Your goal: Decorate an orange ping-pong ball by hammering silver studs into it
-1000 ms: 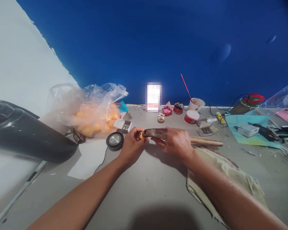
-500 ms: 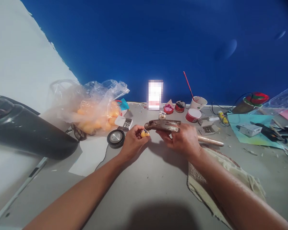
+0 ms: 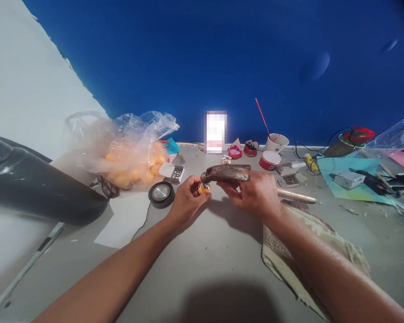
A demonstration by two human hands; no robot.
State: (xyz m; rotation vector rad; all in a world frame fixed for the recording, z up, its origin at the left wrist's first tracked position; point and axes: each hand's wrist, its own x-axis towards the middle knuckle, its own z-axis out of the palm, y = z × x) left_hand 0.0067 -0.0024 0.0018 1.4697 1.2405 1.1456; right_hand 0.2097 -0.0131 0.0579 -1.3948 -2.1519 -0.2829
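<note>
My left hand [image 3: 187,197] pinches a small yellow ball [image 3: 204,189] dotted with dark and shiny bits. Closed around a claw hammer is my right hand [image 3: 256,193]; the worn brown hammer head [image 3: 226,172] points left, its face just above the ball, and the wooden handle [image 3: 296,195] sticks out to the right. Whether hammer and ball touch, I cannot tell. Behind the hammer head stands a second studded ball [image 3: 226,160], partly hidden. An open small box of metal pieces [image 3: 177,173] and a round black-rimmed lid [image 3: 161,194] lie left of my left hand.
A clear bag of orange balls [image 3: 134,163] fills the back left, near a large dark cylinder [image 3: 43,179]. Red tubs [image 3: 269,160] and a white cup [image 3: 276,142] stand at the back. A cloth [image 3: 289,251] lies under my right forearm, a blue-green sheet [image 3: 336,190] farther right.
The hammer head has tilted slightly and sits a little lower over the ball at its left end. The whole view has shifted slightly. Both hands keep their holds.
</note>
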